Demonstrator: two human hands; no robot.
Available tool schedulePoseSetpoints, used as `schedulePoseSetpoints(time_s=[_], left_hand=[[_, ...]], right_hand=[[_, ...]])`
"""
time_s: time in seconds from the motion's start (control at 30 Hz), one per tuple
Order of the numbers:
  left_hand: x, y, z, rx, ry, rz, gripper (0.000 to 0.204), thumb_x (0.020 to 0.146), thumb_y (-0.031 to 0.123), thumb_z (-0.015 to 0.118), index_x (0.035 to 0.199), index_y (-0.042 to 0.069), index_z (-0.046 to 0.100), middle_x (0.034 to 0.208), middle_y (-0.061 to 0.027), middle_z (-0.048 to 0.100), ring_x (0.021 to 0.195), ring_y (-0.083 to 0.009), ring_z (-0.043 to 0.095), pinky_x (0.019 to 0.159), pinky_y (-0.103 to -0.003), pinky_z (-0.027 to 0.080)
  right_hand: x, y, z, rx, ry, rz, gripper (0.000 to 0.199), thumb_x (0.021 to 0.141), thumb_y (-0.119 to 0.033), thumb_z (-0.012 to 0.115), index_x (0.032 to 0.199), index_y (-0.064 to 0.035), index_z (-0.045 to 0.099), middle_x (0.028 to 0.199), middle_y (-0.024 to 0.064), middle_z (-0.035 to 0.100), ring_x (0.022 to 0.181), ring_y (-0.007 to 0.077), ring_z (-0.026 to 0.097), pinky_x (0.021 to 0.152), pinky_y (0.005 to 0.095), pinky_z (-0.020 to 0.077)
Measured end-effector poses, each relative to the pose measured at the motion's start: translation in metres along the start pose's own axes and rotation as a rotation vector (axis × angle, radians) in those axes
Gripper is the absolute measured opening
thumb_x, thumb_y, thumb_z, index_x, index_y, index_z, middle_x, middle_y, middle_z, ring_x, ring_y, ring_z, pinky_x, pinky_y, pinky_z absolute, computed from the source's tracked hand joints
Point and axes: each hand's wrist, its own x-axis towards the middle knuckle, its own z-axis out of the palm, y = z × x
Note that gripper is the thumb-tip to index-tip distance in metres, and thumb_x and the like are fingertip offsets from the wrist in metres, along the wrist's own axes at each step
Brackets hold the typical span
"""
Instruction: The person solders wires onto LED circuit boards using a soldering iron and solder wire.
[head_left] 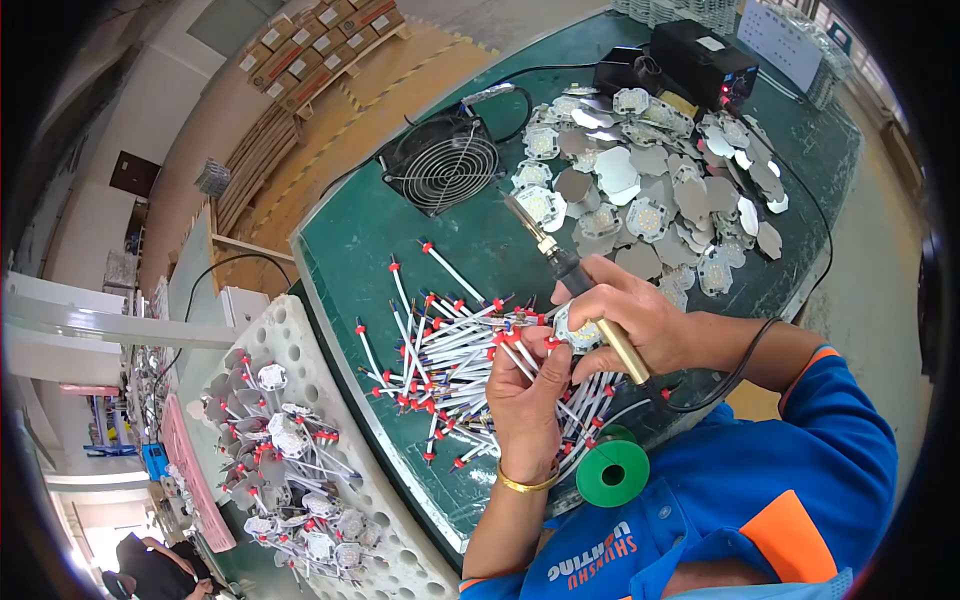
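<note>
My right hand [640, 318] is closed round a soldering iron [622, 352] with a gold-coloured handle, its metal tip pointing up and to the left, away from the work. Below it, my left hand [525, 405] pinches white wires [515, 362] with red collars against a small LED board [577, 328]. Fingers of my right hand also reach the board's edge. Under and around my left hand spreads a heap of similar wires [440, 350] on the green table [345, 240]. Just how the wires meet the board is hidden by my fingers.
Many loose LED boards [645, 220] pile up at the far right, near a black soldering station [700, 62]. A black fan [445, 165] stands behind the wires. A green spool [612, 473] sits near my body. At left, perforated white foam [400, 540] bears wired boards [290, 435].
</note>
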Motion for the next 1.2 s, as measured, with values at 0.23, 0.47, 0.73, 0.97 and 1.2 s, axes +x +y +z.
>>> schedulePoseSetpoints(time_s=[0.23, 0.47, 0.73, 0.97, 1.2], left_hand=[[0.003, -0.003, -0.005, -0.007, 0.035, 0.032, 0.018, 0.080, 0.001, 0.062, 0.096, 0.006, 0.055, 0.078, 0.0030, 0.054, 0.063, -0.0031, 0.047, 0.053, -0.016, 0.038], [0.002, 0.000, 0.000, -0.062, 0.002, -0.031, 0.018, 0.084, 0.009, 0.058, 0.101, 0.005, 0.056, 0.085, -0.0091, 0.062, 0.059, -0.0063, 0.046, 0.053, -0.020, 0.036], [-0.004, 0.002, 0.004, 0.068, -0.019, 0.031, 0.017, 0.083, 0.009, 0.059, 0.099, 0.003, 0.057, 0.084, -0.0105, 0.062, 0.061, -0.0070, 0.049, 0.053, -0.018, 0.037], [-0.006, 0.002, 0.004, 0.092, 0.006, 0.021, 0.016, 0.081, 0.003, 0.061, 0.097, 0.004, 0.058, 0.087, -0.0059, 0.064, 0.068, -0.0053, 0.053, 0.059, -0.017, 0.041], [-0.005, 0.002, 0.002, 0.083, -0.019, 0.022, 0.017, 0.080, 0.001, 0.062, 0.096, 0.002, 0.058, 0.087, -0.0068, 0.063, 0.080, -0.0112, 0.059, 0.067, -0.020, 0.045]], right_hand=[[-0.002, 0.003, 0.002, 0.061, 0.131, 0.082, 0.028, 0.072, -0.005, 0.068, 0.089, -0.0072, 0.046, 0.098, 0.0159, 0.053, 0.080, 0.0248, 0.053, 0.067, 0.0329, 0.0440], [0.002, -0.002, -0.004, -0.055, 0.426, 0.018, 0.027, 0.068, 0.001, 0.067, 0.086, -0.0057, 0.049, 0.077, 0.0080, 0.054, 0.063, 0.0210, 0.053, 0.057, 0.0295, 0.0426], [0.002, -0.004, -0.003, -0.068, 0.431, -0.013, 0.026, 0.066, 0.002, 0.066, 0.084, -0.0059, 0.049, 0.074, 0.0069, 0.054, 0.061, 0.0197, 0.053, 0.054, 0.0290, 0.0421], [-0.001, -0.006, -0.004, -0.053, 0.433, -0.007, 0.026, 0.067, 0.002, 0.066, 0.085, -0.0062, 0.049, 0.075, 0.0067, 0.054, 0.061, 0.0200, 0.053, 0.055, 0.0291, 0.0422], [-0.001, -0.004, -0.005, -0.039, 0.405, -0.011, 0.025, 0.068, 0.001, 0.066, 0.085, -0.0062, 0.049, 0.074, 0.0070, 0.054, 0.060, 0.0201, 0.053, 0.053, 0.0297, 0.0414]])
